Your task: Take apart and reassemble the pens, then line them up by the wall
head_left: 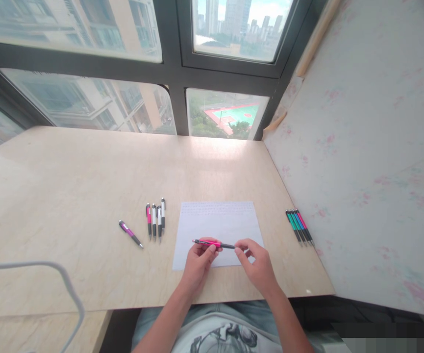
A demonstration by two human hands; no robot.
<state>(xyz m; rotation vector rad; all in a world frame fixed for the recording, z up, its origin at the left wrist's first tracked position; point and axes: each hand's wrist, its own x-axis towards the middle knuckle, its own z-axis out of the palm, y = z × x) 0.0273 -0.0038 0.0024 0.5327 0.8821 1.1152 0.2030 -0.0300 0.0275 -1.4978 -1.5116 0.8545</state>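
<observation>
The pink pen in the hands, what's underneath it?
Under the pink pen, gripped at either end by the left hand and right hand, lies a white sheet of paper on the table. Faint lines of writing show along its far edge; the hands cover part of its near edge.

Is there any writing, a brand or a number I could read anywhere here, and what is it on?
None can be read.
Sheet of paper: faint lines of handwriting along its far edge, too small and pale to read.
Pink pen held by the left hand and right hand: no legible print.
Other pens on the table: none legible.
</observation>
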